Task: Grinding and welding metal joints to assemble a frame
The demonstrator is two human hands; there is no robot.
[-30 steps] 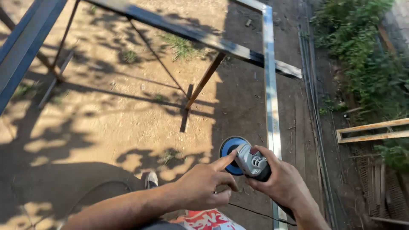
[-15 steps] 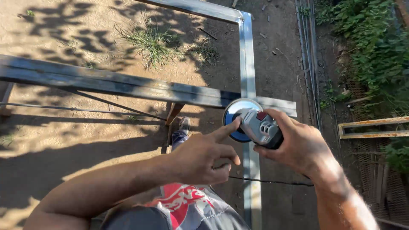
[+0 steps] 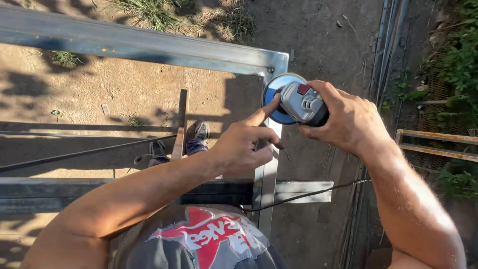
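The right hand point(image 3: 348, 119) is clamped around the grey body of an angle grinder point(image 3: 302, 103), fingers wrapped over its top and thumb underneath, holding the tool out in front of the person's chest. The left hand point(image 3: 244, 144) is loosely curled, holding nothing, with its index finger stretched out so that the tip touches the edge of the grinder's blue disc point(image 3: 277, 99); the other fingers are folded in toward the palm. The grinder sits just above the corner of a steel frame point(image 3: 149, 47), where a long horizontal bar meets a narrower upright bar point(image 3: 266, 174) that runs down toward the person. A black power cable point(image 3: 308, 193) trails from the right across the upright bar. Below the forearms, a second horizontal bar point(image 3: 30, 192) crosses the view in shadow, and the person's grey shirt point(image 3: 199, 244) with a red print fills the lower middle. Between the bars, the person's shoes point(image 3: 199, 133) stand on bare sandy ground point(image 3: 99, 94), with grass tufts point(image 3: 154, 12) at the top. Green bushes point(image 3: 458, 65) and a wooden frame point(image 3: 438, 144) lie on the right.
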